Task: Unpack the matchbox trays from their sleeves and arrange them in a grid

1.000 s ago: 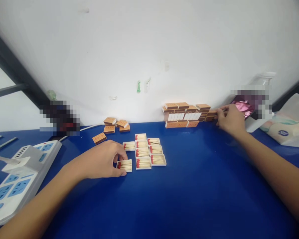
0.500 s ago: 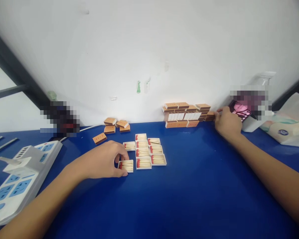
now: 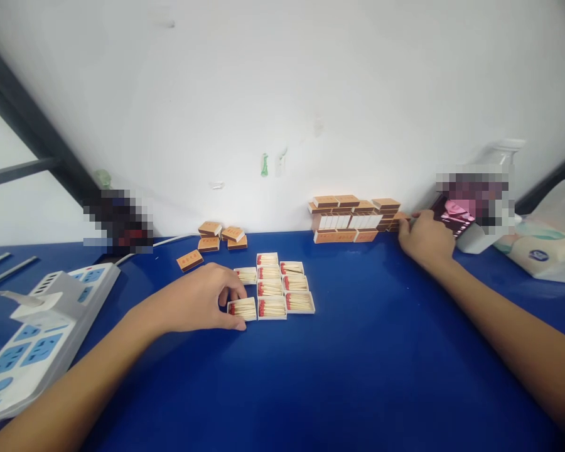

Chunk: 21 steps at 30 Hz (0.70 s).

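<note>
My left hand grips an open matchbox tray full of red-tipped matches, thumb in front and fingers behind. The tray touches the left side of another match-filled tray, part of a cluster of several trays lying in columns on the blue table. My right hand is at the right end of the stacked matchboxes by the wall, its fingers closed on an orange matchbox that they partly hide.
Several closed matchboxes lie in a small pile behind my left hand. A white power strip with plugs is at the left. On the right are a phone and a tissue pack.
My left hand has slid its tray right and slightly back, against the neighbouring tray. My right hand has moved a little left with the matchbox, toward the stack.
</note>
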Motion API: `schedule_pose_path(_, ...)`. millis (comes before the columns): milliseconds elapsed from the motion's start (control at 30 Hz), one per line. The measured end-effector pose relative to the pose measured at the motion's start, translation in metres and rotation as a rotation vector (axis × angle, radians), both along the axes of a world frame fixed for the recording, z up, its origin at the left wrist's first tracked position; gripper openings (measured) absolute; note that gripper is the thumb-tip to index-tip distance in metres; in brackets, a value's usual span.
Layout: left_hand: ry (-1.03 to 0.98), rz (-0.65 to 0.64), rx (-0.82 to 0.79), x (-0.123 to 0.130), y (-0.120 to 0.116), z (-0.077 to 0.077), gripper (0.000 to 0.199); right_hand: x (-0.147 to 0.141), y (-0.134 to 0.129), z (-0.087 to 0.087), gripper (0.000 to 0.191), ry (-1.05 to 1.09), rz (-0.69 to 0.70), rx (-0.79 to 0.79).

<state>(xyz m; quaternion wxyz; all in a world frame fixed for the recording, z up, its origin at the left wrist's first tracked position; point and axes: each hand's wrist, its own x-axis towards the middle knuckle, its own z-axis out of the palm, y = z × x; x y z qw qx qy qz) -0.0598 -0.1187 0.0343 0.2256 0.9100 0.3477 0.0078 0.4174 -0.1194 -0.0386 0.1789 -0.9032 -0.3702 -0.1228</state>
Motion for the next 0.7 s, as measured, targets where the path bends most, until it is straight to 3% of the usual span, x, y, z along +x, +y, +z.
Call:
schedule_pose_path(167, -0.015, 0.040, -0.063, 0.002, -0.001, 0.005, 0.042, -0.004, 0.000, 0.002, 0.053, 0.029, 0.002, -0.041)
schedule_pose_path(700, 0.056, 0.044, -0.030, 0.002, 0.000, 0.002, 0.050, 0.006, 0.007, 0.002, 0.050, 0.111, 0.054, -0.174)
